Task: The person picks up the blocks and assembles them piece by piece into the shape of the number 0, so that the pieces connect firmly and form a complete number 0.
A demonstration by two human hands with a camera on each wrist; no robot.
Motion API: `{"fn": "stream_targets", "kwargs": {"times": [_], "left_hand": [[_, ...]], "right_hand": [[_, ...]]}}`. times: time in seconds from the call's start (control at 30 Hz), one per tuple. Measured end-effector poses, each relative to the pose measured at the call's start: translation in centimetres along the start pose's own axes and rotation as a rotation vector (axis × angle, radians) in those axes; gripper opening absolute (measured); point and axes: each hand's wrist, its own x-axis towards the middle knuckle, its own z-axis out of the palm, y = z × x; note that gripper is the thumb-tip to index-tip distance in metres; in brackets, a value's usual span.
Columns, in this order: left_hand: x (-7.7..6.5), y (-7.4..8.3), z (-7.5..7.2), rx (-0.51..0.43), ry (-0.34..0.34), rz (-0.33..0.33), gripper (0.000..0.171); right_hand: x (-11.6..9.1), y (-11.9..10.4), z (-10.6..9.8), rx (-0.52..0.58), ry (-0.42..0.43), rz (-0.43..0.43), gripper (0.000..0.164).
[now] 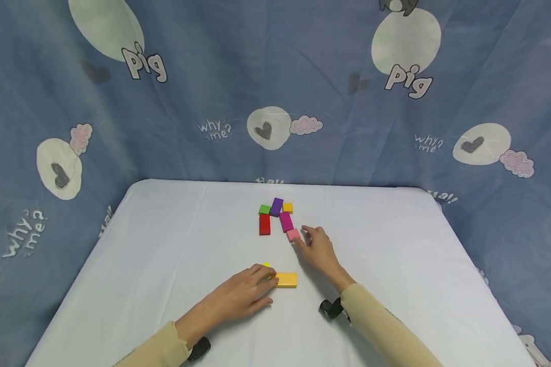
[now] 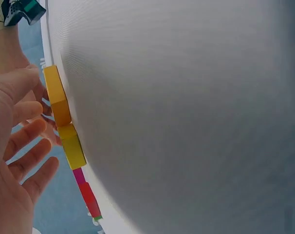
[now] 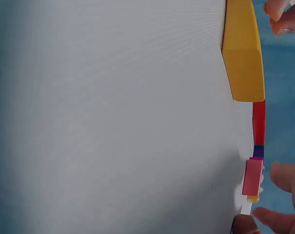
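My right hand (image 1: 320, 250) is beside the small pink block (image 1: 293, 234), thumb near its lower edge and the other fingers spread to its right. In the right wrist view, a gap shows between the fingers and the pink block (image 3: 252, 177). Fingers loosely extended, my left hand (image 1: 241, 291) lies over the left end of a long orange-yellow block (image 1: 286, 280). Just behind that hand is a yellow block (image 1: 266, 265), mostly hidden in the head view. The left wrist view has the orange-yellow block (image 2: 56, 95) and the yellow block (image 2: 73, 147) end to end, past the fingers.
Beyond the hands, a magenta block (image 1: 286, 221) meets the pink one. A purple block (image 1: 276, 207) leans between a green block (image 1: 264, 209) and a small orange block (image 1: 287, 207). Below the green one lies a red block (image 1: 264, 225). All rest on a white table (image 1: 202, 229).
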Motion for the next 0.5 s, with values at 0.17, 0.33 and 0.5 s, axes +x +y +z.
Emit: {"fn": "stream_targets", "kwargs": {"times": [0.17, 0.33, 0.5], "left_hand": [[-0.2, 0.2, -0.1, 0.01, -0.048, -0.028, 0.044], [0.0, 0.3, -0.3, -0.01, -0.072, -0.049, 0.042], [0.2, 0.3, -0.2, -0.046, -0.064, -0.063, 0.039]], "right_hand": [[0.6, -0.3, 0.4, -0.023, -0.04, 0.03, 0.052], [1.1, -0.2, 0.4, -0.04, -0.039, 0.031, 0.048], [1.2, -0.1, 0.1, -0.05, -0.061, 0.017, 0.04]]}}
